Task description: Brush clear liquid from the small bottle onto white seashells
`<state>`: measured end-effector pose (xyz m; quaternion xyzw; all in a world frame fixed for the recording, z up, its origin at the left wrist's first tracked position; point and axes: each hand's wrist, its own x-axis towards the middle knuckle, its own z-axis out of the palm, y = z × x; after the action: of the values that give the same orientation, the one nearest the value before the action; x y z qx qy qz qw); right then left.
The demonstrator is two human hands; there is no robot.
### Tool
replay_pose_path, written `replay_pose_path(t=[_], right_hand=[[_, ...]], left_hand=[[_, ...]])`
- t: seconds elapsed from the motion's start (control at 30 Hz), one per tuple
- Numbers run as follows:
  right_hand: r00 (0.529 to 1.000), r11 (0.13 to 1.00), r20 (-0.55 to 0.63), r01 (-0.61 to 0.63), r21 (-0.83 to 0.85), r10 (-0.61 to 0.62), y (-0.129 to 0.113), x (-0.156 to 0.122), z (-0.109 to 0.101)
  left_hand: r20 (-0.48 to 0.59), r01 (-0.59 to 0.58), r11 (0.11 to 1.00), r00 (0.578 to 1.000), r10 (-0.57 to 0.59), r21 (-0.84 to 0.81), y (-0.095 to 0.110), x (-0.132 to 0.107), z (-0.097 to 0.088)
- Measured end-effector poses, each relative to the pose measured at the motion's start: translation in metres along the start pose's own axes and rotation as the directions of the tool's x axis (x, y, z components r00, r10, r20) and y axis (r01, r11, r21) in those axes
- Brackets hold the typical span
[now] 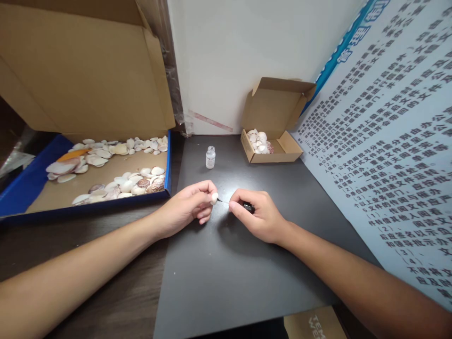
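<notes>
The left hand (189,205) is pinching a small white seashell (213,198) in closed fingertips above the dark grey mat (226,278). The right hand (256,217), fingers curled shut, is gripping a thin black-capped brush (236,204), its tip touching the shell. The wall poster (388,141) is showing Chinese print, too small to read.

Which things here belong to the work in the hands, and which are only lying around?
In use:
left hand pinching a small white shell
right hand holding a thin brush
small open bottle

Lying about:
large box of shells
small carton of shells
printed poster
</notes>
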<state>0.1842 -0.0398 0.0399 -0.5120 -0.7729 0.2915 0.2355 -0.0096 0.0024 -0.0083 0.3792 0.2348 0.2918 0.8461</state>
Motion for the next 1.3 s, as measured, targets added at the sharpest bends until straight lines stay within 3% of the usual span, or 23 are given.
replay_pose_path(t=[0.1,0.3,0.57,0.8,1.3], right_hand=[[1.000,1.000,0.015,-0.003,-0.018,0.003,0.0001,0.0002,-0.0004],[0.989,0.980,0.062,-0.127,-0.152,0.138,0.0014,0.0026,0.0013],[0.999,1.000,-0.025,0.028,0.011,-0.028,-0.0002,-0.0008,-0.0001],[0.997,0.995,-0.029,-0.070,-0.070,0.068,0.0016,0.0015,0.0012],[0.998,0.997,0.032,-0.043,-0.065,0.045,0.0002,0.0010,0.0002]], left_hand=[[0.011,-0.003,1.000,1.000,0.004,-0.004,-0.0004,0.0005,-0.0009],[0.013,-0.008,1.000,1.000,0.008,-0.002,0.0004,0.0007,0.0006],[0.015,-0.013,1.000,1.000,0.013,0.004,-0.0007,0.0005,0.0000],[0.024,-0.011,1.000,1.000,0.011,0.001,-0.0006,0.0013,-0.0005],[0.018,-0.013,1.000,1.000,0.014,-0.005,-0.0004,0.0011,0.0002]])
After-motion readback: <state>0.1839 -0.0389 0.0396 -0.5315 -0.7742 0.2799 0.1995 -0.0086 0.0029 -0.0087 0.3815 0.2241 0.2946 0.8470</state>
